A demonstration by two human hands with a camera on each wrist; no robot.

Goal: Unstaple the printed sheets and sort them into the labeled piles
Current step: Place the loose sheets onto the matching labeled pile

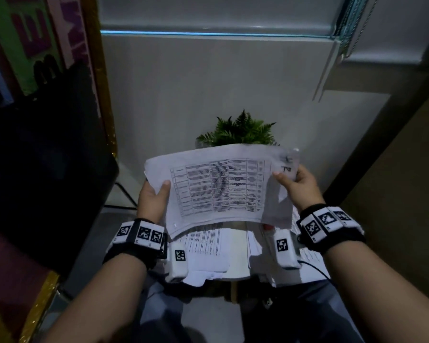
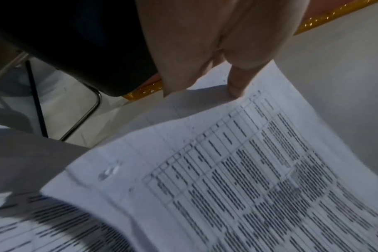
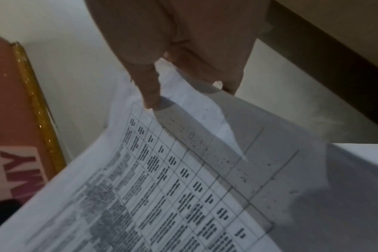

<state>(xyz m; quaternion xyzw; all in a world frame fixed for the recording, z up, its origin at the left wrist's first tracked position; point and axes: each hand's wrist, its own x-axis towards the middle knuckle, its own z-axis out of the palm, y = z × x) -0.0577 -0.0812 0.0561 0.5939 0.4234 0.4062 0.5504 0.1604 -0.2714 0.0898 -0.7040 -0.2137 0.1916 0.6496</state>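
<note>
I hold a set of printed sheets [image 1: 216, 186] with a table of text up in front of me, above the small white table [image 1: 238, 266]. My left hand [image 1: 154, 194] pinches the sheets' left edge, thumb on top. My right hand [image 1: 300, 184] pinches the right edge, where a handwritten mark sits near the corner. In the left wrist view the thumb [image 2: 237, 83] presses the sheets [image 2: 237, 170], and a small dent or staple mark [image 2: 109, 171] shows near their corner. In the right wrist view a loose folded sheet [image 3: 196, 109] hangs under my thumb [image 3: 149, 92].
Printed paper piles [image 1: 206, 243] lie on the white table below the held sheets, with a red-tipped object [image 1: 268, 227] partly hidden on the right. A green plant [image 1: 240, 131] stands behind. A black chair [image 1: 47, 149] is at left, a wooden edge [image 1: 394, 169] at right.
</note>
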